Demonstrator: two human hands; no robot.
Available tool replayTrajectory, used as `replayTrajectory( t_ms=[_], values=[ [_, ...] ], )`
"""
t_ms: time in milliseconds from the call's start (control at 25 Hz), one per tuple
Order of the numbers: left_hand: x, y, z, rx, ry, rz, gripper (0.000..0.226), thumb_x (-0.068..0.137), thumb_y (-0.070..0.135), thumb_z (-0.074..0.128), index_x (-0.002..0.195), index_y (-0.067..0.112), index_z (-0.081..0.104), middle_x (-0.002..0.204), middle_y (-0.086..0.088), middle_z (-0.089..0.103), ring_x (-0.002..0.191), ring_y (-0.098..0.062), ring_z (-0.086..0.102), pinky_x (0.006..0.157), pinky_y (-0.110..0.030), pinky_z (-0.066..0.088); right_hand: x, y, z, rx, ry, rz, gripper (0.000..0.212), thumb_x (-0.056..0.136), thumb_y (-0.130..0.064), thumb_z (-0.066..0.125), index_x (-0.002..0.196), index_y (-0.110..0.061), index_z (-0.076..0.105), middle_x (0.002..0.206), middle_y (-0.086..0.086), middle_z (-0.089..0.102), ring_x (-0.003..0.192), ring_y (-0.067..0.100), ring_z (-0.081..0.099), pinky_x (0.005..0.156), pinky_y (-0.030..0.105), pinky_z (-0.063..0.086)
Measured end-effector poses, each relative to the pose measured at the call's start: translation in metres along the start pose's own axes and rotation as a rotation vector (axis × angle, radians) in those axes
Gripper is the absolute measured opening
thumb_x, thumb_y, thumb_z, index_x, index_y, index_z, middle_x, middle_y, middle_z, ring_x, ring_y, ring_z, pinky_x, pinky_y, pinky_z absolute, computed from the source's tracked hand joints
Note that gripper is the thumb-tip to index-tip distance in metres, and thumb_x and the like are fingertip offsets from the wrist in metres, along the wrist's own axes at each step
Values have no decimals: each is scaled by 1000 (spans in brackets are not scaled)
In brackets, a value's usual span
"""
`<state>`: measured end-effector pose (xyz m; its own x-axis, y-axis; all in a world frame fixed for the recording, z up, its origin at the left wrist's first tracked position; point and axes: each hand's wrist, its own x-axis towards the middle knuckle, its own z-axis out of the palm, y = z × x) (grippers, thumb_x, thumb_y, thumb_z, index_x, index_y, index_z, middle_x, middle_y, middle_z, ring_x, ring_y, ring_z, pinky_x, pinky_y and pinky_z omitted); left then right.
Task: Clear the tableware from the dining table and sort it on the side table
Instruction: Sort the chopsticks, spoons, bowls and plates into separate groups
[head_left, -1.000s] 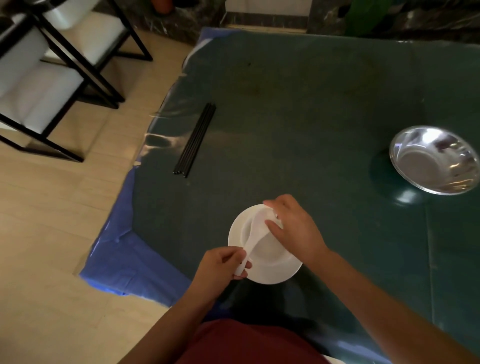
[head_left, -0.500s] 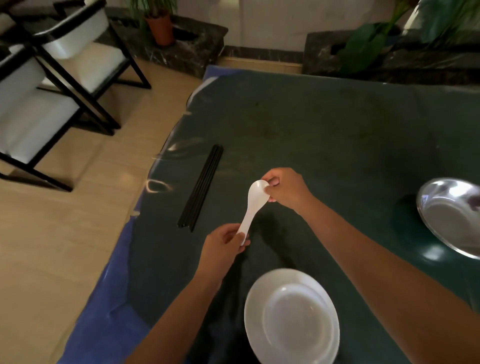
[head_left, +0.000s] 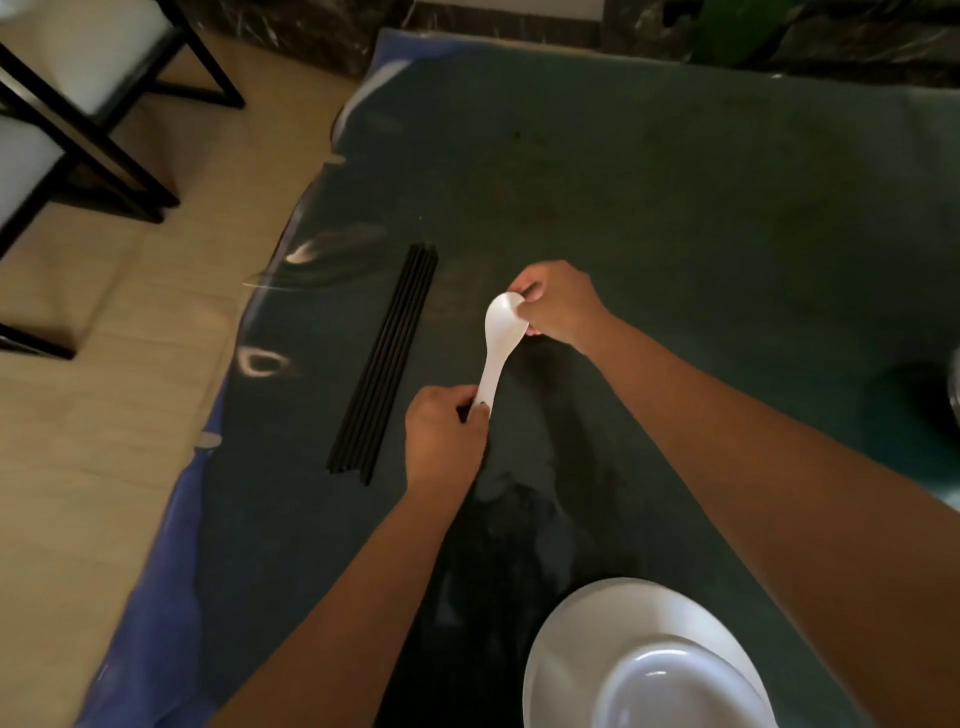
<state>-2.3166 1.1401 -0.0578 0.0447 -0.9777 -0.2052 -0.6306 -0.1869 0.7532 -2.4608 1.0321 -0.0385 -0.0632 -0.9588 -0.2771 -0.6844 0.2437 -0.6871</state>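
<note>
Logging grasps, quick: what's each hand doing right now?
Left hand: closed on the white spoon handle.
Right hand: pinching the spoon's bowl.

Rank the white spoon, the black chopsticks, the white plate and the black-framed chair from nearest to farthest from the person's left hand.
From the left hand, in the head view:
1. White spoon: its handle is in that hand, while the right hand holds the bowl end.
2. Black chopsticks: lying just to the left on the table.
3. White plate: near the bottom edge, to the right.
4. Black-framed chair: on the floor, far upper left.
</note>
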Motion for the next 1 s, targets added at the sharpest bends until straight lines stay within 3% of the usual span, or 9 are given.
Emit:
replayTrajectory(
  t_ms=[120,320,520,640,760,840,1000],
  values=[
    [4,-3,12,64,39,32,15,87,14,55,80,6,66,76,-8,58,65,-15,48,51,-12,29,6,5,3,-9,13,6,22,79,-4,53,91,-13,68,97,12,70,82,28,68,80,41,57],
    [1,-3,21,78,81,34,16,90,19,54,96,10,65,94,-8,58,82,-11,47,61,-5,33,7,10,1,-35,18,-23,21,83,-7,52,99,-11,65,105,11,68,94,29,65,86,42,53],
    [-9,3,15,101,52,23,38,90,21,54,127,13,51,115,-6,51,101,-15,51,86,-23,42,-7,15,-9,-141,-44,-69,30,86,-13,56,116,-13,56,112,10,65,96,27,63,88,36,51],
    [-38,13,-2,135,31,202,47,89,22,55,134,16,42,123,-5,48,108,-12,46,89,-19,34,-50,15,-29,-189,-3,-148,36,87,-18,58,123,-16,53,115,9,62,97,22,60,83,28,44],
    [-96,18,-25,168,-103,521,58,85,32,54,137,16,34,131,-7,45,120,-12,40,99,-16,30,-138,35,-52,-326,127,-374,37,85,-19,59,121,-16,57,120,10,59,110,27,55,92,36,46],
    [-138,14,-36,326,-233,694,66,81,44,53,139,21,33,138,-8,45,126,-15,39,104,-24,35,-215,52,-59,-403,191,-473,36,81,-20,65,116,-16,62,122,11,59,114,29,55,90,37,50],
    [-197,2,-41,555,-417,877,77,70,56,61,137,25,40,140,-9,47,121,-24,52,97,-35,46,-325,88,-54,-476,91,-459,35,81,-29,60,115,-19,64,127,14,58,113,31,58,80,39,57]
  ],
)
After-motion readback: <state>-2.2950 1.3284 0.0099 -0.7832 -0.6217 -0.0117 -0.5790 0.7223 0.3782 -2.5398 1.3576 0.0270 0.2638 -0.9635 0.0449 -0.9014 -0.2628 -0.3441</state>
